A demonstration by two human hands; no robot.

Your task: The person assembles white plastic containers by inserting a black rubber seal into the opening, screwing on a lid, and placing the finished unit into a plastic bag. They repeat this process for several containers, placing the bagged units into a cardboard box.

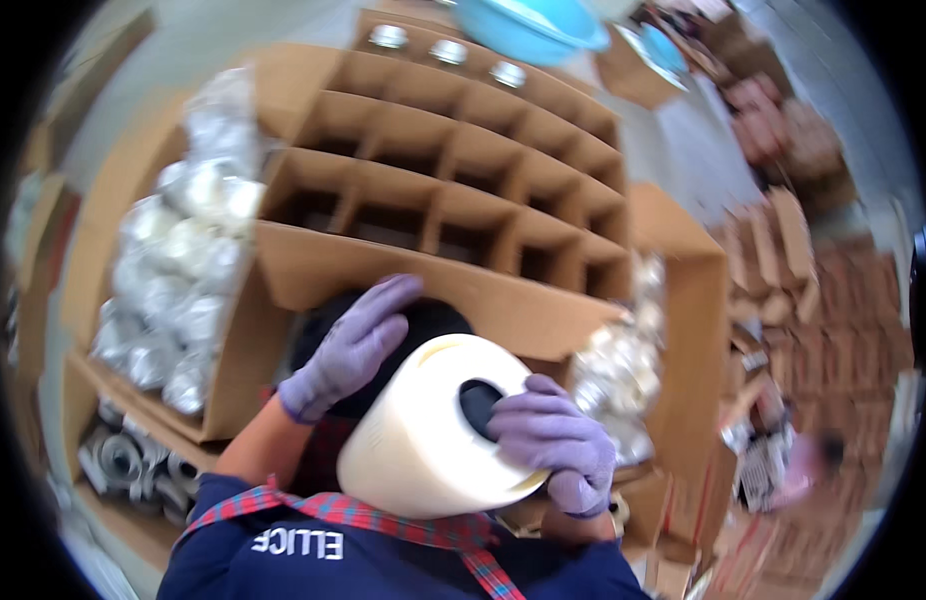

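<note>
A large cream-coloured plastic cylinder (413, 440) leans tilted against my chest, with a dark round opening in its upper end. My right hand (558, 440), in a lilac glove, grips the rim of that end, fingers beside the opening and slightly blurred. My left hand (353, 350), gloved alike, is raised with fingers stretched out and nothing in them. It is above a black rounded thing (443, 320), partly hidden by the hand and cylinder. Just beyond both hands stands a cardboard box with dividers (423, 260); silver-topped items (448, 52) fill three cells of its far row.
Left, a carton (223, 350) holds plastic-wrapped white pieces (183, 240). Below it, another holds grey ring-shaped parts (118, 455). Wrapped white parts (618, 370) fill a carton at right. A blue basin (533, 25) lies beyond. Stacked cartons (833, 340) and a blurred person (803, 470) are far right.
</note>
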